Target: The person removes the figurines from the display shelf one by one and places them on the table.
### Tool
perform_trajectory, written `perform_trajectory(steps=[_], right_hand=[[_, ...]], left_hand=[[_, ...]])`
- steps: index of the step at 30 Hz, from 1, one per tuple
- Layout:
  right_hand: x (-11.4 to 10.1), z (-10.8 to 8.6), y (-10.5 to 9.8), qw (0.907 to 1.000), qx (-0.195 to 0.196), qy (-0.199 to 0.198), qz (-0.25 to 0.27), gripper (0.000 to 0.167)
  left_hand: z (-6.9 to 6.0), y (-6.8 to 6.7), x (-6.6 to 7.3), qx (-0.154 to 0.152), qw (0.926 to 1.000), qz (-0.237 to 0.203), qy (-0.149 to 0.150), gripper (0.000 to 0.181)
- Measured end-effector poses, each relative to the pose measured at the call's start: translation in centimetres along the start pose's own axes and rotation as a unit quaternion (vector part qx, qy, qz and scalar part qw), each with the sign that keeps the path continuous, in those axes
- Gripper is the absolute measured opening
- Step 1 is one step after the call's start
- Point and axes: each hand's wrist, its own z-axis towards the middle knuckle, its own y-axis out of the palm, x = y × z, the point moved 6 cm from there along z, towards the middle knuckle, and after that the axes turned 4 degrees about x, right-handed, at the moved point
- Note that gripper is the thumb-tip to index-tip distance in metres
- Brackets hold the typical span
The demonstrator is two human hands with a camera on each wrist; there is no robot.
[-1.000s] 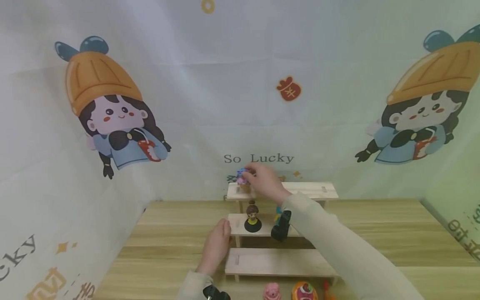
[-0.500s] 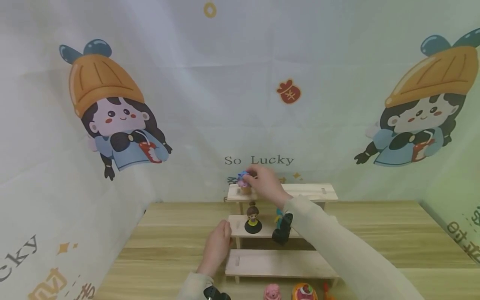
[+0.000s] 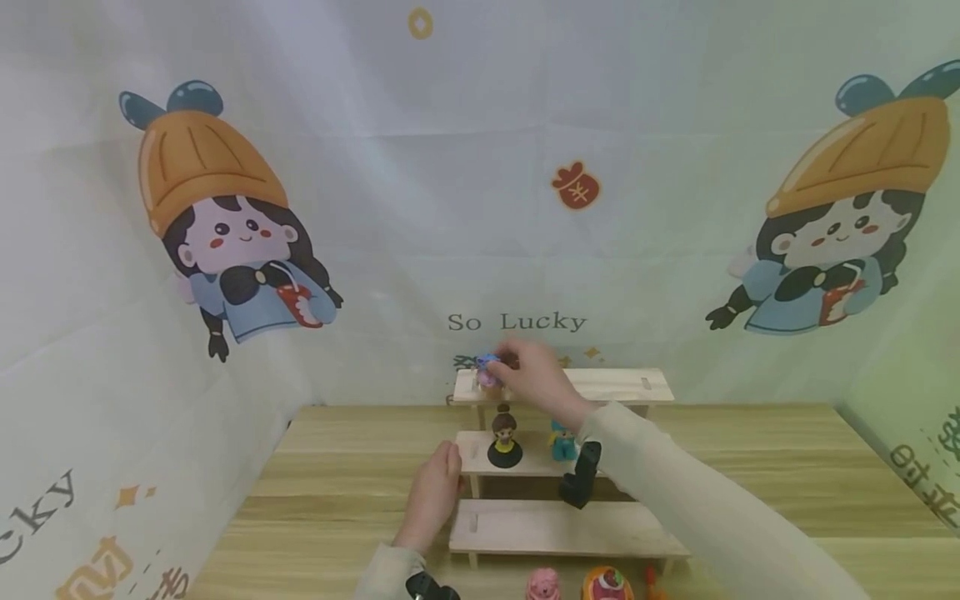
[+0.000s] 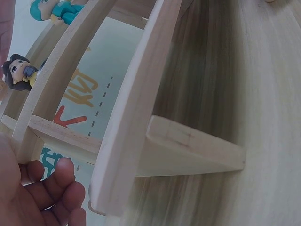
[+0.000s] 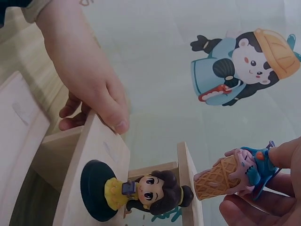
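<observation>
My right hand point(image 3: 540, 379) pinches a toy ice cream cone point(image 5: 218, 179) by its blue and pink top. The cone's waffle base is at the left end of the top shelf point(image 3: 622, 385); contact with the board is hard to tell. My left hand point(image 3: 431, 492) grips the left end of the middle shelf point(image 5: 101, 155), its thumb on the board and fingers curled below. On that middle shelf a brown-haired figurine in yellow point(image 3: 505, 437) stands on a black base. Farther right is a teal figurine point(image 3: 562, 442), partly behind my right wrist.
The lowest shelf point(image 3: 555, 527) of the wooden stand is in front. Before it, at the frame's bottom, are a pink toy point(image 3: 543, 583), an orange cake-like toy point(image 3: 607, 583) and a red-orange item point(image 3: 654, 583). A printed cloth point(image 3: 450, 208) hangs behind the wood-grain table point(image 3: 337, 467).
The right hand and forearm have shifted slightly right and down, still pinching the cone at the top shelf's left end. More of the teal figurine shows. The left hand keeps its place.
</observation>
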Motion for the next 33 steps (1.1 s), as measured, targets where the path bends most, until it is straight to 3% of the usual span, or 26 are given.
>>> perform_trajectory(steps=[8, 12, 27, 33], right_hand=[[-0.5, -1.1, -0.1, 0.9995, -0.020, 0.010, 0.021, 0.024], [-0.9, -1.5, -0.5, 0.9994, -0.023, -0.005, 0.024, 0.022], [-2.5, -5.3, 0.0, 0.9940, -0.084, -0.058, 0.041, 0.012], [-2.3, -6.8, 0.0, 0.9927, -0.089, -0.077, 0.029, 0.013]], left_hand=[[0.2, -0.2, -0.3, 0.004, 1.0000, 0.007, 0.005, 0.029], [0.5, -0.2, -0.1, 0.007, 0.9998, 0.012, 0.013, 0.030], [-0.1, 0.2, 0.0, -0.007, 0.9999, -0.007, -0.007, 0.030], [0.2, 0.3, -0.2, -0.012, 0.9999, -0.005, -0.008, 0.031]])
